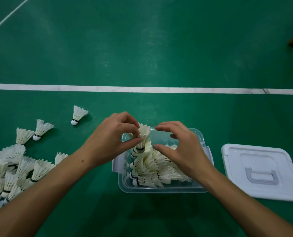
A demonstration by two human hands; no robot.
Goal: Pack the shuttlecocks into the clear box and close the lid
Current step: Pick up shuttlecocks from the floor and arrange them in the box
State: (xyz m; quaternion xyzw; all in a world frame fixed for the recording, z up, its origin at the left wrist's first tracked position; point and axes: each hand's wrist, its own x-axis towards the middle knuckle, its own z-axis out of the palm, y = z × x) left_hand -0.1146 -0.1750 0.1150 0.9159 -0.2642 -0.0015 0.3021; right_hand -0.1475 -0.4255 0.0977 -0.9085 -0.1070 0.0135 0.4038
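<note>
Left hand fingers pinch an upright shuttlecock, cork down, over the clear box; right hand loosely open.

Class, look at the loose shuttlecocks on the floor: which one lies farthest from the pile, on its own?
The lone shuttlecock nearest the white line, cork toward the camera; no other shuttlecock touches it, unlike those heaped in the pile.

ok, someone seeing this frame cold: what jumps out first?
Two bare hands over the clear box at centre: the left hand pinches a shuttlecock above the packed shuttlecocks, while the right hand hovers curled and holds nothing. A pile of loose shuttlecocks sprawls on the green floor at left. The white lid lies off the box, to its right.
</note>
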